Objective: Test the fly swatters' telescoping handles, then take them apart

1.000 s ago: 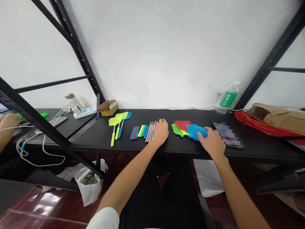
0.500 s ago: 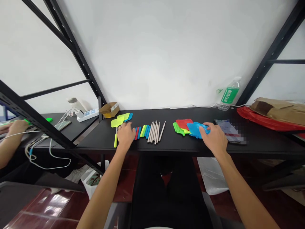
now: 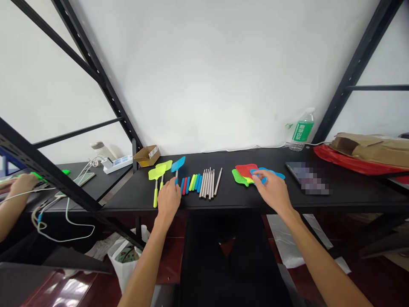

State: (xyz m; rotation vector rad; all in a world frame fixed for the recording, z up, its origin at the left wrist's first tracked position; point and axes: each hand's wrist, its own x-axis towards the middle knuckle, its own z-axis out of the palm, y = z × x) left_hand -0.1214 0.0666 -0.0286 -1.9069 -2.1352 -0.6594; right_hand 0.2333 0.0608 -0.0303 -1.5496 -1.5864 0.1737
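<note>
My left hand [image 3: 169, 198] is closed around the handle of a blue fly swatter [image 3: 178, 164], whose head rises beyond my fingers. Left of it lie two yellow-green fly swatters [image 3: 156, 173] with metal shafts. My right hand [image 3: 272, 187] pinches the edge of a blue swatter head [image 3: 277, 174] at the right-hand pile. In that pile a red swatter head [image 3: 246, 169] overlaps a green swatter head [image 3: 239, 178]. Between my hands is a row of coloured handles [image 3: 191, 183], red, blue and yellow-green, beside a bunch of metal rods [image 3: 208, 183].
A phone [image 3: 306, 178] lies right of my right hand. Further back are a water bottle [image 3: 302, 130] and cardboard on red plastic [image 3: 367, 151]. A small open box [image 3: 147, 156] stands back left. Black shelf posts [image 3: 119, 100] frame the desk. Another person's hand [image 3: 24, 183] shows far left.
My left hand has drawn the blue fly swatter upright, apart from the yellow-green ones. My right hand has shifted left over the pile, and the blue heads there have turned.
</note>
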